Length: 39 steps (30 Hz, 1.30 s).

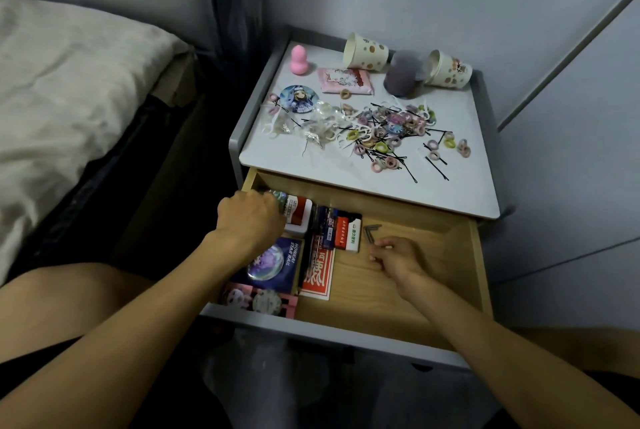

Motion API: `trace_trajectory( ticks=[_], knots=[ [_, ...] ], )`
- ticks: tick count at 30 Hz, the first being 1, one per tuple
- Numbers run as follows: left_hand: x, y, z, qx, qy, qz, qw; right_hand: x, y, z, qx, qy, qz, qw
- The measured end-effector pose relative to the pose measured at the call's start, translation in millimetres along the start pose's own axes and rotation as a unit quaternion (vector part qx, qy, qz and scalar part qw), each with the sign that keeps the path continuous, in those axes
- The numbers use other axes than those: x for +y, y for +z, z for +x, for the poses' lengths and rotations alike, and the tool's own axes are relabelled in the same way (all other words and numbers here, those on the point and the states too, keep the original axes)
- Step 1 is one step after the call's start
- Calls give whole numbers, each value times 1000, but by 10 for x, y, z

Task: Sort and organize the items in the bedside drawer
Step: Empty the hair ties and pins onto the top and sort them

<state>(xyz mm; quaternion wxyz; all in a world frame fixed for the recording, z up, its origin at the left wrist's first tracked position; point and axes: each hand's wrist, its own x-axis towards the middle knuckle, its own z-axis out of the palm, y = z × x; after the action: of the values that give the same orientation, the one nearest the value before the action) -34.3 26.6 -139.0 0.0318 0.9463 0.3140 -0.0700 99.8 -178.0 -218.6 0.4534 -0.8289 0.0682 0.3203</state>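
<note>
Drawer [474,255]: light-wood box with a grey front, pulled open. Left hand [249,217] is curled at its back-left corner over a glossy round badge [279,196]; grip hidden, can't tell. Right hand [398,259] is mid-drawer, fingers bent beside the grey L-shaped keys [370,233]; pinch unclear. Flat printed boxes [317,273] pack the drawer's left half. Smooth wood floor shows across the right half, to the side wall.

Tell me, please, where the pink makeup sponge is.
In the head view, the pink makeup sponge stands at the back left corner of the nightstand top, just behind the round badge and left of the pink packet.
</note>
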Motion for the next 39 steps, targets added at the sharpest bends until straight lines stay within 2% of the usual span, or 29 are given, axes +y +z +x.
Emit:
trace_trajectory(
  ticks=[4,16,20,26,32,39],
  knots=[
    [0,15,32,3,10,21,1000,-22,65,82,44,-42,-67,996],
    [15,52,24,19,8,46,999,-134,156,191,84,-105,-175,975],
    [-2,64,33,20,7,40,999,-119,124,198,105,-113,-157,975],
    [10,63,27,26,15,51,998,-102,148,225,79,-137,-132,979],
    [29,76,41,22,13,60,998,-104,142,201,55,-123,-92,987],
    [38,70,38,15,16,63,998,-68,-40,57,0,-50,21,999]
  ],
)
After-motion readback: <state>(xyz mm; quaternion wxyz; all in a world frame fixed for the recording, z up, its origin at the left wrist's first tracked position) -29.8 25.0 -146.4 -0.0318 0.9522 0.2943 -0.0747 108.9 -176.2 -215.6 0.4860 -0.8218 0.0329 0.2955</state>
